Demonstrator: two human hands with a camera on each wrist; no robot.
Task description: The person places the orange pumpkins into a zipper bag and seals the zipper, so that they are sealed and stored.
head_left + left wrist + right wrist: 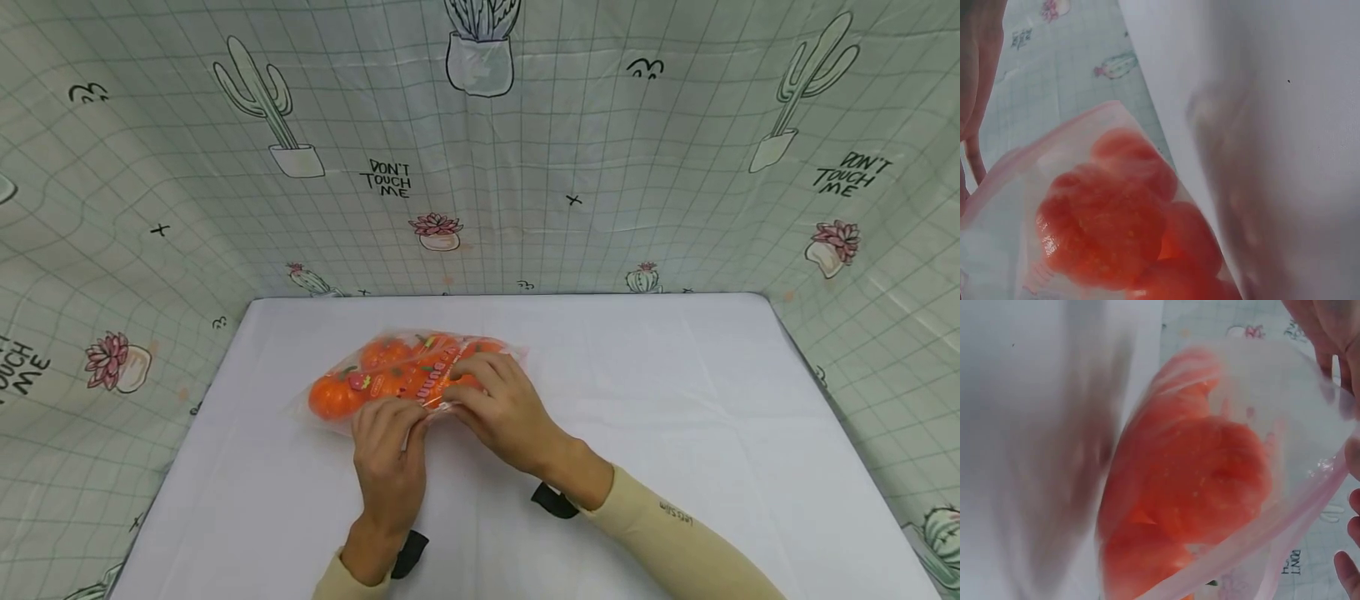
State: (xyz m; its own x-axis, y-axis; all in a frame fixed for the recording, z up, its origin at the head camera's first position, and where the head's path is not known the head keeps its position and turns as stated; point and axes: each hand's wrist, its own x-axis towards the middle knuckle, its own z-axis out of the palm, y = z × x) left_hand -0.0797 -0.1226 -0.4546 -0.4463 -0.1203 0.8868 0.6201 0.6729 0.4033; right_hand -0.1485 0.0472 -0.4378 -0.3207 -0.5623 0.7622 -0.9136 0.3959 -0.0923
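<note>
A see-through plastic zip bag [405,372] lies on the table with several orange toy-like pumpkins [335,398] inside, some showing green stems. Pink lettering runs across its front. My left hand [388,462] pinches the bag's near edge between thumb and fingers. A little to the right, my right hand [517,421] grips the same edge, its curled fingers reaching over the bag. In the left wrist view the pumpkins [1104,225] press against the film below a pinkish top strip [1041,147]. The right wrist view shows the bag's pink strip [1285,522] running up to the fingers.
The white-covered table [675,417] extends around the bag on all sides. Behind and beside it hangs a grid-patterned cloth [525,150] printed with cacti and lettering. A dark band [410,554] sits at the left wrist, another [555,500] at the right.
</note>
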